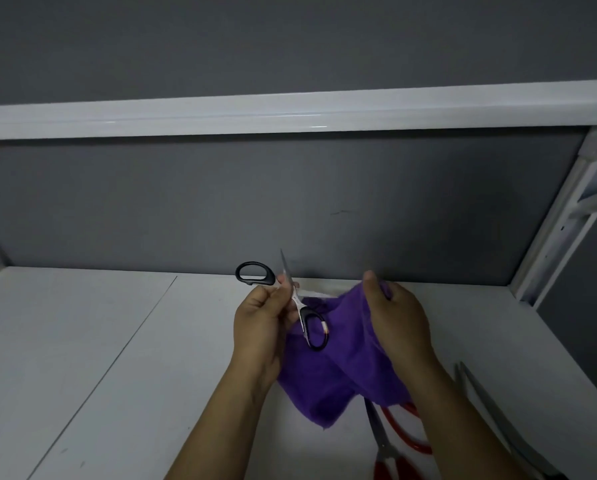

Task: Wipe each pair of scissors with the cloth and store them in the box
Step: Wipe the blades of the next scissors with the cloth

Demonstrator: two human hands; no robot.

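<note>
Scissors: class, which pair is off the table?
The black-handled scissors, held in the left hand; the red-handled pair and the long pair at the right lie on the white table.

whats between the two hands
Head view: the cloth, gripped by the right hand, fills the gap; one handle loop of the scissors in the left hand lies in front of it.

text: none legible | scissors [297, 299] blade mark: too small to read
</note>
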